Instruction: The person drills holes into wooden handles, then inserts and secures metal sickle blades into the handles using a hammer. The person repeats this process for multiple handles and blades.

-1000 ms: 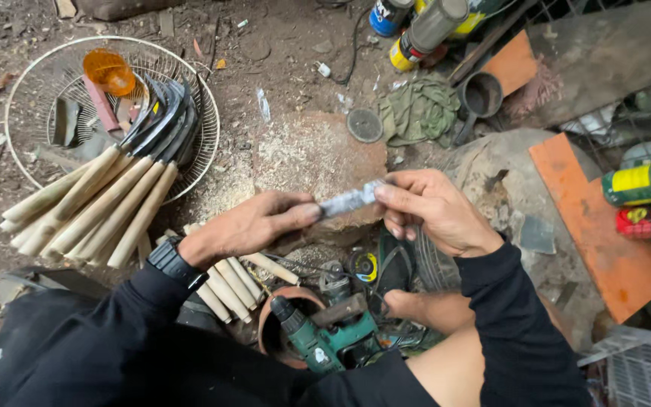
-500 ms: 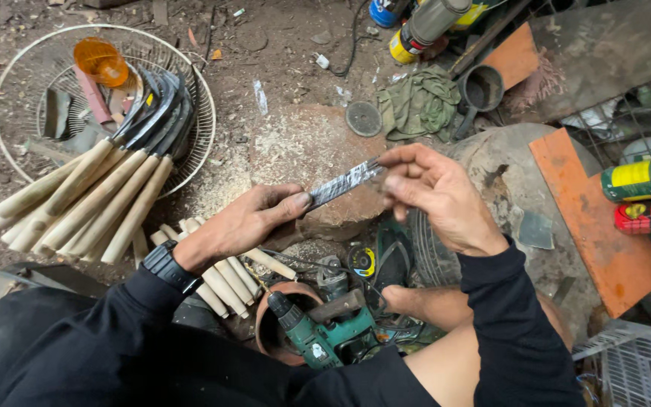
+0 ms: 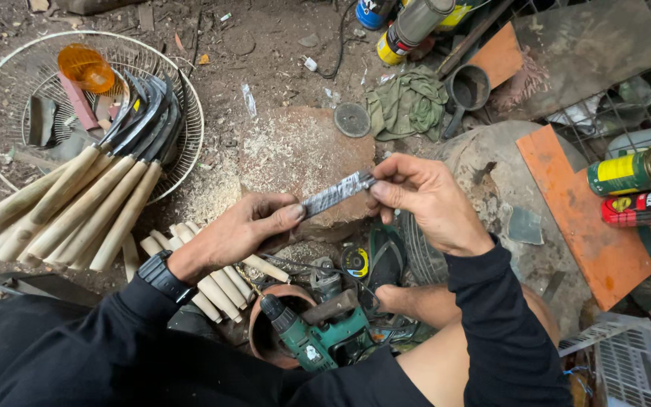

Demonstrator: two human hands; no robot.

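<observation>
carefully now: my left hand (image 3: 246,230) and right hand (image 3: 420,196) pinch the metal strip (image 3: 334,194) by its ends; a slipping edge could cut my fingers.

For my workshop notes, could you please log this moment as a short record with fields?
setting: dirt ground littered with tools
held item: narrow grey metal strip
left hand: pinches the strip's lower end
right hand: pinches its upper end
left of hands: sickles with wooden handles on a wire fan guard
below hands: green power drill

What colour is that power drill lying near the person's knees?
The drill is green with a black chuck and grip, seen best in the head view.
</observation>
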